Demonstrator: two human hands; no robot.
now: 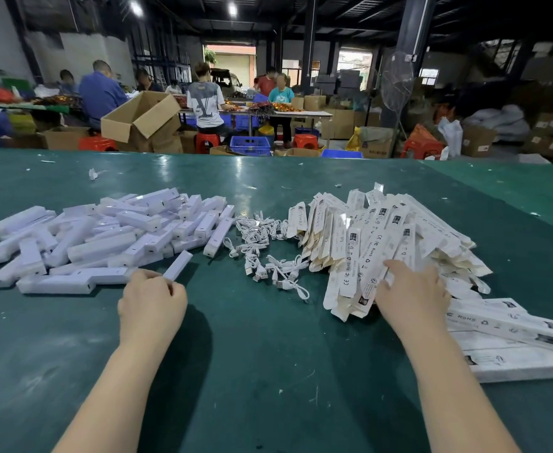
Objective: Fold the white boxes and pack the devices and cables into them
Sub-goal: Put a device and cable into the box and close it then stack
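My left hand [152, 300] grips one end of a white bar-shaped device [177, 264], which points up and away over the green table [252, 354]. A big heap of the same white devices [105, 233] lies to the left. A tangle of white cables [268, 253] sits in the middle. My right hand [412, 291] rests on the near edge of a fanned pile of flat unfolded white boxes [383, 237], fingers curled onto one of them; whether it grips that box I cannot tell.
Several closed white boxes [513, 341] are stacked at the right edge of the table. Small paper scraps dot the surface. Beyond the table's far edge, people sit at other tables among cardboard cartons [141, 122], red stools and blue crates.
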